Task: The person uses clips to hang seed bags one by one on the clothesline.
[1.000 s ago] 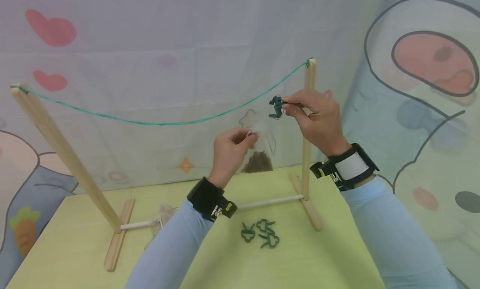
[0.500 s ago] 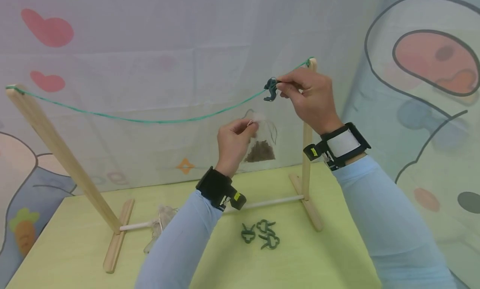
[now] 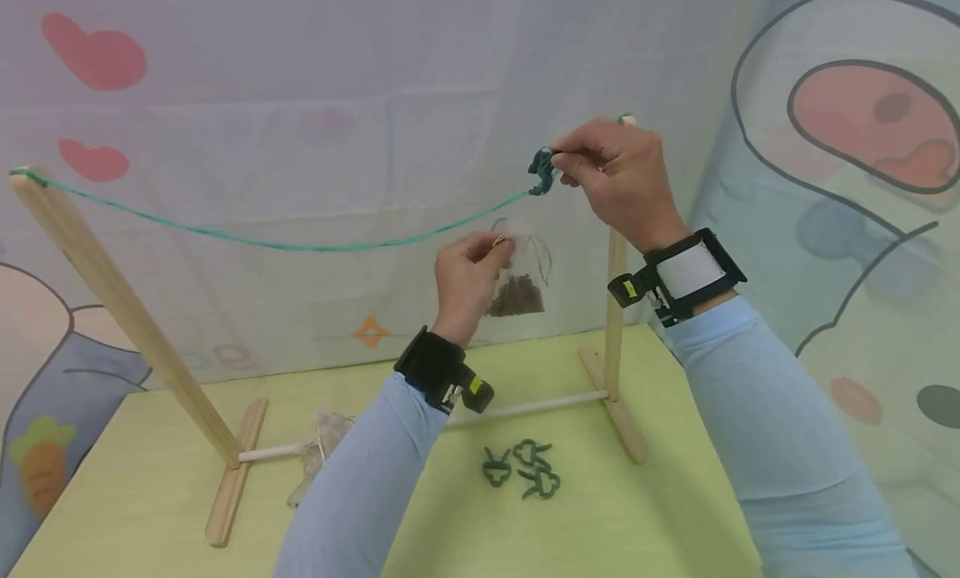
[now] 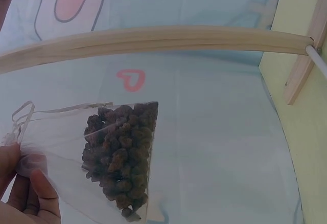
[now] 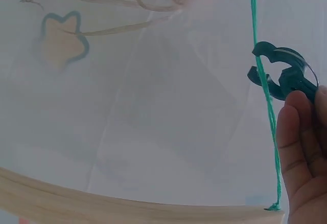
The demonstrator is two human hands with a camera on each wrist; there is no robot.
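Upper right of centre in the head view, the right grip pinches a clip, its mouth spread at the cord; lower, the left grip pinches the pouch (neck bunched). Steady squeezing should keep that mouth wide.

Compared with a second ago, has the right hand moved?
Yes, the right hand has moved upward, closer to the top of the right wooden post.
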